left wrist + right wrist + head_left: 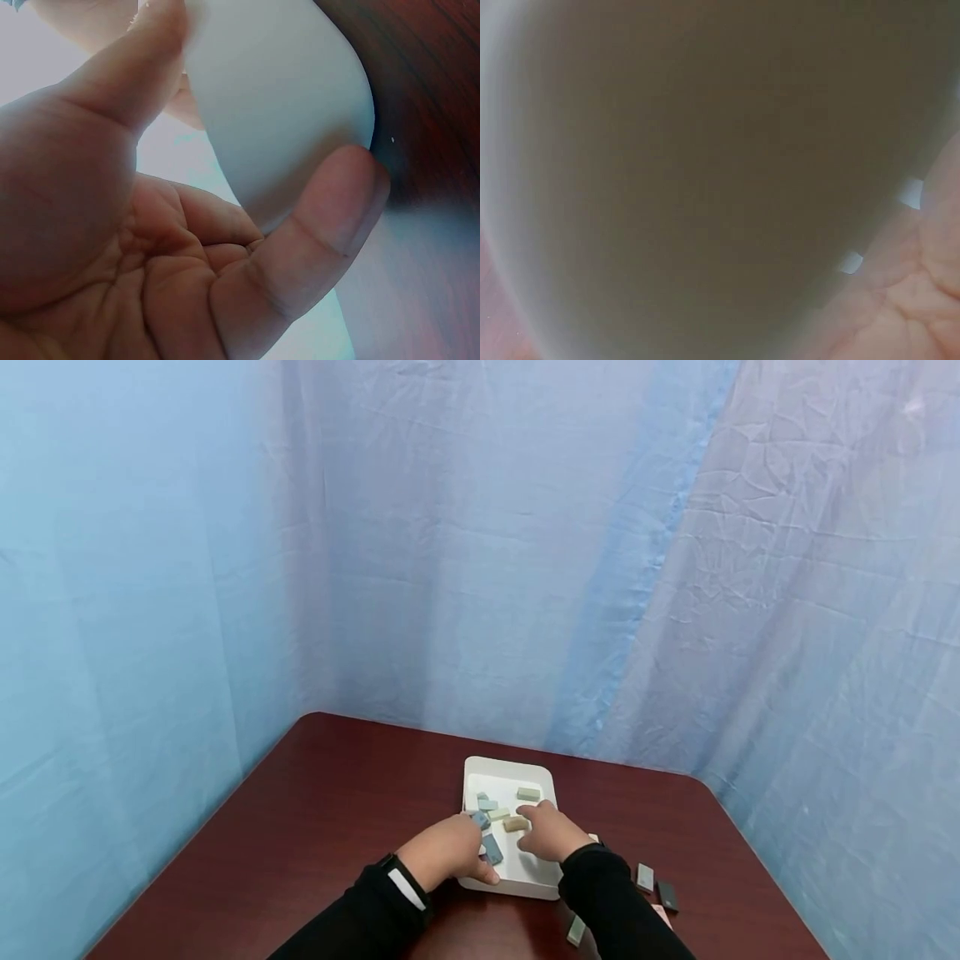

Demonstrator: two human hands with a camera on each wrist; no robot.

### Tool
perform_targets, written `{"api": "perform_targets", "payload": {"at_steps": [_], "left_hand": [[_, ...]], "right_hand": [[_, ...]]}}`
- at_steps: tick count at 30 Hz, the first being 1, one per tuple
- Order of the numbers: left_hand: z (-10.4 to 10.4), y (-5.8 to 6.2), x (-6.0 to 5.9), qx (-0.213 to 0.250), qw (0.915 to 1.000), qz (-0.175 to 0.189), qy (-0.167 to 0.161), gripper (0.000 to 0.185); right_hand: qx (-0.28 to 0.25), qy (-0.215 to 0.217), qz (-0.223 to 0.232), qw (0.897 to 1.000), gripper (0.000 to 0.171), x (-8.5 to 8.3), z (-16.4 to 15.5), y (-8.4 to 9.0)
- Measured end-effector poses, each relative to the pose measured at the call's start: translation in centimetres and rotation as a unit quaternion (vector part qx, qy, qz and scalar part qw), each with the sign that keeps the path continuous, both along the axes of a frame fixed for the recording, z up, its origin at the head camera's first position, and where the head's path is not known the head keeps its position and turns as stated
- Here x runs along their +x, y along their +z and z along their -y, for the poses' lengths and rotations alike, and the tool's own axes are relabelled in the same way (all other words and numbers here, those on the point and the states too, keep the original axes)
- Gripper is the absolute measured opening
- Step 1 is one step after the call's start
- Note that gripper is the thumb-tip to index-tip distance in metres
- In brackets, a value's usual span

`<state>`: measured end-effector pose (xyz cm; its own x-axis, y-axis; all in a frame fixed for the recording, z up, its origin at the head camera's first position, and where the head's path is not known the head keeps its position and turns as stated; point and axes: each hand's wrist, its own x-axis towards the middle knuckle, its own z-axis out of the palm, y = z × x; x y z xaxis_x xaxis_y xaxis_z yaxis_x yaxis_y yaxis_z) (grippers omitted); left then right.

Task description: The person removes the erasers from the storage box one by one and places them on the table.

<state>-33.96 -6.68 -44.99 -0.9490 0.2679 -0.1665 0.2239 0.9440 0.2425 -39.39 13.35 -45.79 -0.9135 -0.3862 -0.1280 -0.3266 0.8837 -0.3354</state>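
Note:
A white rectangular tray [517, 887] holds several small blocks. Over its near left corner lies my left hand [447, 850], gripping the rim; in the left wrist view the white wall [277, 90] passes between thumb and curled little finger [337, 202]. Close to those fingertips are a blue block [481, 820] and a grey-blue block [492, 849]. My right hand [551, 832] reaches across the right rim, index finger and thumb spread apart beside a tan block [515, 823]. A blurred dark surface [705, 172] fills most of the right wrist view, hiding the fingers there.
Farther inside the tray sit a pale green block [528, 794] and a light blue block [487, 805]. Right of the tray, on the dark red table [337, 827], lie a grey block [645, 877], a dark block [667, 897] and a greenish block [576, 931]. Blue curtains [465, 568] hang behind.

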Motion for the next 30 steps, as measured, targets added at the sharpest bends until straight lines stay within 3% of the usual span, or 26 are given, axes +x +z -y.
{"api": "perform_targets", "payload": {"at_steps": [13,21,25,30], "left_hand": [[-0.3,0.0,0.0,-0.01,0.9998,0.001,0.018,0.081],[-0.2,-0.1,-0.2,0.006,0.9998,0.005,0.016,0.07],[-0.2,0.0,-0.3,0.001,0.9999,-0.006,0.012,0.075],[-0.2,-0.2,0.0,0.004,0.9999,-0.01,0.011,0.072]], "right_hand": [[0.041,0.015,-0.04,0.998,0.049,0.6,0.3,-1.0],[0.059,0.045,-0.143,0.987,0.017,1.3,-0.4,-1.5],[0.075,0.06,-0.162,0.982,0.021,1.5,-0.7,-1.6],[0.093,0.068,-0.15,0.982,0.025,2.0,-0.8,-1.7]]}}
